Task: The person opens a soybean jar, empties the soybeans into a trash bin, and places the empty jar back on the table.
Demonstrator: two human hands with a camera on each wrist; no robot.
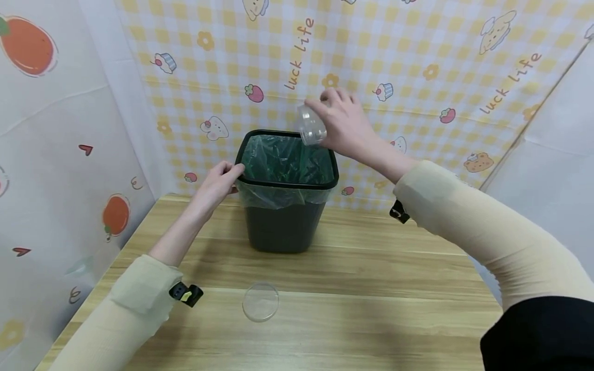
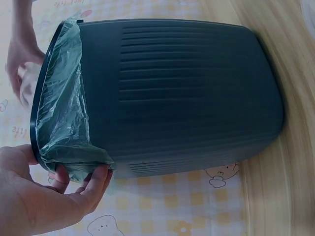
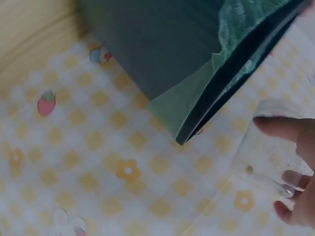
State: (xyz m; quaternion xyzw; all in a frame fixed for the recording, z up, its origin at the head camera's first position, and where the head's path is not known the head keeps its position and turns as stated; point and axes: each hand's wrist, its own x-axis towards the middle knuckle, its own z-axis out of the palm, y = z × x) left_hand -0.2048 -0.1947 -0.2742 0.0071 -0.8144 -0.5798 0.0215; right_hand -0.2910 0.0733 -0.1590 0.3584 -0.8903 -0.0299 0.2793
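Note:
A dark trash can (image 1: 285, 226) lined with a thin green plastic bag (image 1: 264, 154) stands upright on the table, its mouth facing up. My left hand (image 1: 218, 183) grips the can's rim at its left side, thumb over the edge and fingers under the folded bag, as the left wrist view shows. Above the right rear of the rim my right hand (image 1: 345, 123) holds a clear plastic cup (image 1: 312, 126), tilted. In the right wrist view the thumb and fingers go around the cup (image 3: 268, 147). On the table in front of the can lies a clear round lid (image 1: 261, 302).
The wooden table (image 1: 371, 288) extends around the can. Behind it hangs a yellow checked curtain (image 1: 385, 51) with cartoon prints, and a white printed sheet (image 1: 60, 170) hangs at the left. A black rounded object (image 1: 540, 335) fills the lower right corner.

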